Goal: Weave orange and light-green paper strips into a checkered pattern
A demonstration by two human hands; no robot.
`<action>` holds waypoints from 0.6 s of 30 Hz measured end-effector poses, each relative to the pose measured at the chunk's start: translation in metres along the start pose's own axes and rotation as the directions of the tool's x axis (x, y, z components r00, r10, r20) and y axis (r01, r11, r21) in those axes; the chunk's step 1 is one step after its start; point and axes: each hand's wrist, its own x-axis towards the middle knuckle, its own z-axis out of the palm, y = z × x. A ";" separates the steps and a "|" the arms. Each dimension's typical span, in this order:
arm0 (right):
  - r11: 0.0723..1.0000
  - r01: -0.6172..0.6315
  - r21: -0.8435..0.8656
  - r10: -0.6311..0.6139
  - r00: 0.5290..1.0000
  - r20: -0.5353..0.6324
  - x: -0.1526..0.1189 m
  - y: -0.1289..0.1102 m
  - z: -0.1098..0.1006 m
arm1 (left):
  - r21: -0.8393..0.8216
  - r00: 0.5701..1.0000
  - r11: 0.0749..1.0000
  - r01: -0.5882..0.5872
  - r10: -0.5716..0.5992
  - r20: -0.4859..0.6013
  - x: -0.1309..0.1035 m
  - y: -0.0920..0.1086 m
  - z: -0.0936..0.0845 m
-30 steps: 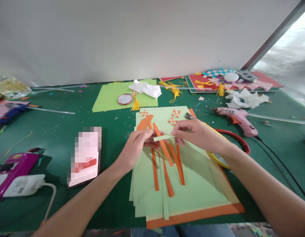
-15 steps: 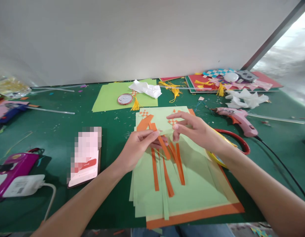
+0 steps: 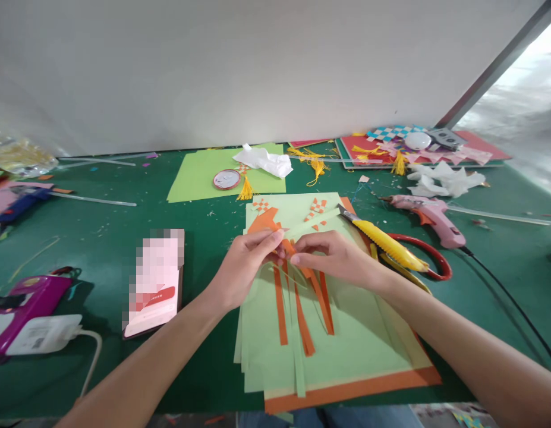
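My left hand (image 3: 246,267) and my right hand (image 3: 331,257) meet fingertip to fingertip over a stack of light green paper sheets (image 3: 359,333). Both pinch the top ends of several orange paper strips (image 3: 304,324) interlaced with light green strips (image 3: 297,362), which hang toward me across the sheets. An orange sheet (image 3: 355,386) lies under the stack. Two small orange-and-white woven squares (image 3: 318,207) rest on the far part of the green paper.
A yellow utility knife (image 3: 384,241) and red-handled scissors (image 3: 429,261) lie right of my hands, a pink glue gun (image 3: 429,214) beyond them. A phone (image 3: 154,282) lies left, a purple device with a white charger (image 3: 30,318) at far left. Scraps and tassels lie at the back.
My right hand has dropped from the far woven squares back to my left hand's fingertips, uncovering the yellow knife. The short green strip held between the hands a second ago is out of sight.
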 end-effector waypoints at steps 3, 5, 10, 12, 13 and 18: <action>1.000 -0.003 0.001 0.003 0.999 -0.037 0.000 -0.001 0.001 | 0.076 1.000 0.997 -0.022 0.021 0.003 0.000 0.000 0.001; 1.000 -0.018 -0.012 0.018 0.998 -0.062 0.000 -0.002 -0.001 | 0.145 0.999 0.989 -0.038 0.040 -0.010 0.000 0.000 0.001; 0.998 -0.059 -0.036 0.055 0.993 -0.103 -0.001 -0.006 -0.008 | 0.185 0.995 0.981 -0.056 0.069 -0.065 -0.001 0.002 0.001; 0.998 -0.046 -0.043 0.041 0.992 -0.121 -0.003 -0.008 -0.012 | 0.163 0.994 0.984 -0.065 0.079 -0.078 -0.001 0.002 0.001; 0.998 -0.036 -0.050 0.029 0.991 -0.129 -0.003 -0.008 -0.014 | 0.151 0.993 0.986 -0.069 0.082 -0.082 -0.001 0.001 0.001; 0.995 -0.016 -0.095 -0.008 0.970 -0.245 -0.004 -0.007 -0.022 | 0.128 0.993 0.990 -0.064 0.075 -0.086 -0.001 0.000 -0.001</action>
